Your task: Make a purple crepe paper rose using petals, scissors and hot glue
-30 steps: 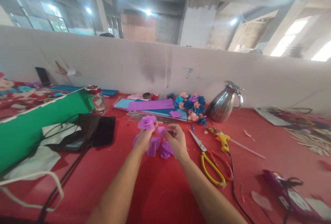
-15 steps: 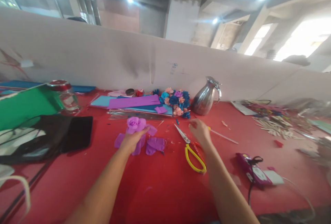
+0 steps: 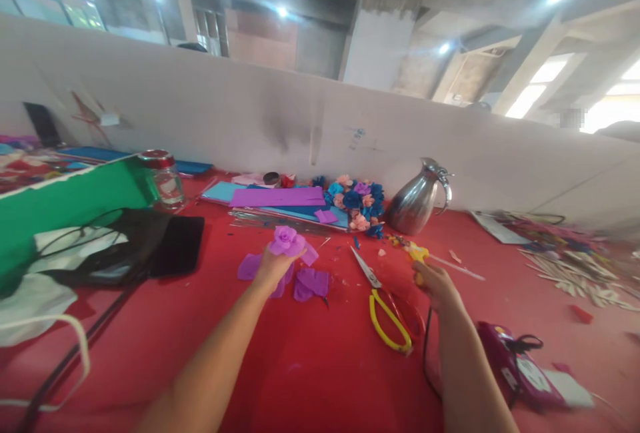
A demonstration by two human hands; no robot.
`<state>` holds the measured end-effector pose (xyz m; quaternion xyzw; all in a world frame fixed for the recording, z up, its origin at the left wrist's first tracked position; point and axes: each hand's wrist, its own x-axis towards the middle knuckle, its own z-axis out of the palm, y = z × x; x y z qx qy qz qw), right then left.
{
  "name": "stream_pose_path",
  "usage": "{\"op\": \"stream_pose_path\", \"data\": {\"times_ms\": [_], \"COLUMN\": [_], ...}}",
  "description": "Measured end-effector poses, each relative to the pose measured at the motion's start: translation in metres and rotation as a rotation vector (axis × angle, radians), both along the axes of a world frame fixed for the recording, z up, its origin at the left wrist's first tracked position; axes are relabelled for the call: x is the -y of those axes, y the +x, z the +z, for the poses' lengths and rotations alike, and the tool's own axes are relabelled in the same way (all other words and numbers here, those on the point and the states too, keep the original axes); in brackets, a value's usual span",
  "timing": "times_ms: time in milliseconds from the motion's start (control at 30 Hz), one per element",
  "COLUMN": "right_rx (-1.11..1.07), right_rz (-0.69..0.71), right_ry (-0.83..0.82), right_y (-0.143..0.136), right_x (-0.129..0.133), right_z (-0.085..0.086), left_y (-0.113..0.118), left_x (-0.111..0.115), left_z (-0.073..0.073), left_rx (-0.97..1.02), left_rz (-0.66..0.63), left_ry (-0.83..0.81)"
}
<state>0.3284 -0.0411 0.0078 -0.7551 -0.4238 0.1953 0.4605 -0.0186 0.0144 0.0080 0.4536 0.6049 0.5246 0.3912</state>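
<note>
My left hand [image 3: 275,268] is closed around the lower part of a purple crepe-paper rose [image 3: 287,241], holding it upright above the red table. Loose purple paper petals [image 3: 311,284] lie beside and beneath that hand. Over on the right, my right hand [image 3: 440,284] has its fingers curled round the handle of a yellow hot glue gun [image 3: 418,253]. A pale glue stick [image 3: 457,266] juts out of the gun's back end, and a black cord runs down by my wrist. Between my hands rest yellow-handled scissors [image 3: 383,306], blades partly apart.
Paper flowers [image 3: 355,200] and purple paper strips [image 3: 277,197] lie at the back by a steel jug [image 3: 417,198]. A glass jar [image 3: 167,180], green board [image 3: 75,220] and black phone [image 3: 177,246] are left. A purple power strip [image 3: 517,366] sits right.
My right hand has moved right and toward me, from beside the scissor tips onto the glue gun's handle. The left still holds the rose. The whole view has shifted left.
</note>
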Motion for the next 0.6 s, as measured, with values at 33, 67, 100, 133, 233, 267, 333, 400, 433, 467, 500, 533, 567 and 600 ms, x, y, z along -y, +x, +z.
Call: {"op": "stream_pose_path", "data": {"times_ms": [33, 67, 100, 133, 233, 267, 333, 400, 433, 467, 500, 533, 567, 600], "right_rx": [-0.086, -0.198, -0.419, -0.620, -0.779, -0.757, -0.690, -0.623, -0.592, -0.561, -0.521, -0.473, -0.419, -0.359], "right_rz": [0.031, 0.066, 0.120, 0.187, 0.302, 0.303, 0.315, 0.347, 0.369, 0.390, 0.407, 0.415, 0.420, 0.417], "right_ry": [0.039, 0.084, 0.171, 0.259, 0.355, 0.372, 0.388, 0.353, 0.306, 0.248, 0.194, 0.156, 0.134, 0.127], "right_y": [-0.005, -0.011, -0.018, -0.026, -0.052, -0.060, -0.075, -0.088, -0.093, -0.099, -0.104, -0.109, -0.113, -0.117], "right_x": [0.001, 0.000, 0.000, -0.001, -0.005, -0.006, -0.006, -0.004, -0.003, -0.002, -0.001, 0.000, 0.000, -0.001], "right_z": [0.007, 0.016, 0.025, 0.035, 0.056, 0.058, 0.054, 0.045, 0.040, 0.036, 0.033, 0.030, 0.029, 0.027], "left_y": [0.000, -0.001, -0.001, -0.002, -0.002, -0.002, -0.002, -0.002, -0.002, -0.001, -0.001, -0.001, -0.001, 0.000], "left_x": [0.000, 0.000, 0.000, 0.000, -0.001, -0.001, -0.003, -0.006, -0.007, -0.008, -0.009, -0.009, -0.010, -0.011], "left_z": [0.000, -0.001, -0.001, -0.002, -0.005, -0.006, -0.007, -0.008, -0.008, -0.008, -0.009, -0.009, -0.009, -0.009], "left_rx": [-0.012, -0.021, -0.022, -0.013, 0.018, 0.022, 0.021, 0.007, -0.004, -0.014, -0.027, -0.046, -0.069, -0.097], "left_rz": [-0.005, -0.010, -0.015, -0.018, -0.023, -0.025, -0.032, -0.029, -0.022, -0.013, -0.009, -0.009, -0.010, -0.016], "left_ry": [-0.002, -0.003, 0.003, 0.015, 0.039, 0.045, 0.055, 0.067, 0.072, 0.074, 0.077, 0.083, 0.088, 0.092]}}
